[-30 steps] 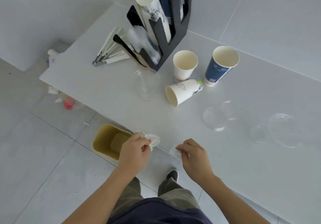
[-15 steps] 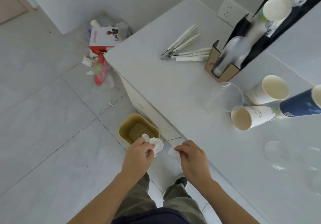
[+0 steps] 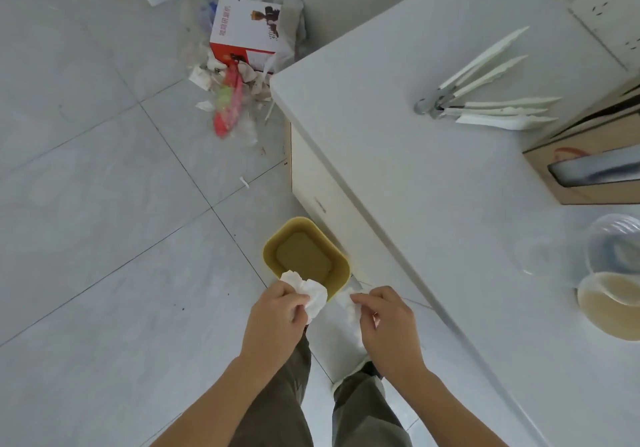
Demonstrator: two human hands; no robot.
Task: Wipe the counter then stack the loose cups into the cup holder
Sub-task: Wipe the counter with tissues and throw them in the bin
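1. Floor litter, upper left: scraps of paper and a red and green plastic wrapper against the wall; not part of the task
2. Printed box, white and red, among the litter: red lettering runs down one side and a dark figure is printed on the top; too blurred to read, no brand legible
3. Yellow bin, on the floor just beside the counter front; looks empty inside
4. Left hand, closed on a crumpled white tissue, held over the near rim of the bin
5. Right hand, fingers pinched on a smaller tissue scrap, held near the bin but not over its opening
6. Risk: judged from position, both pieces sit at or outside the bin's near rim; released here, the light tissue could drift and land on the floor, the scrap most likely
7. Counter, white, right half of view; wiping appears finished, disposal in hand
8. White tongs, several lying together on the counter, well apart from the hands
9. Cup holder, right edge, only its brown base showing; a red mark on it, unreadable
10. Loose cups, far right: a clear plastic cup and a paper cup on its side, mouth toward the camera; not yet stacked; the paper cup could roll if the counter is knocked
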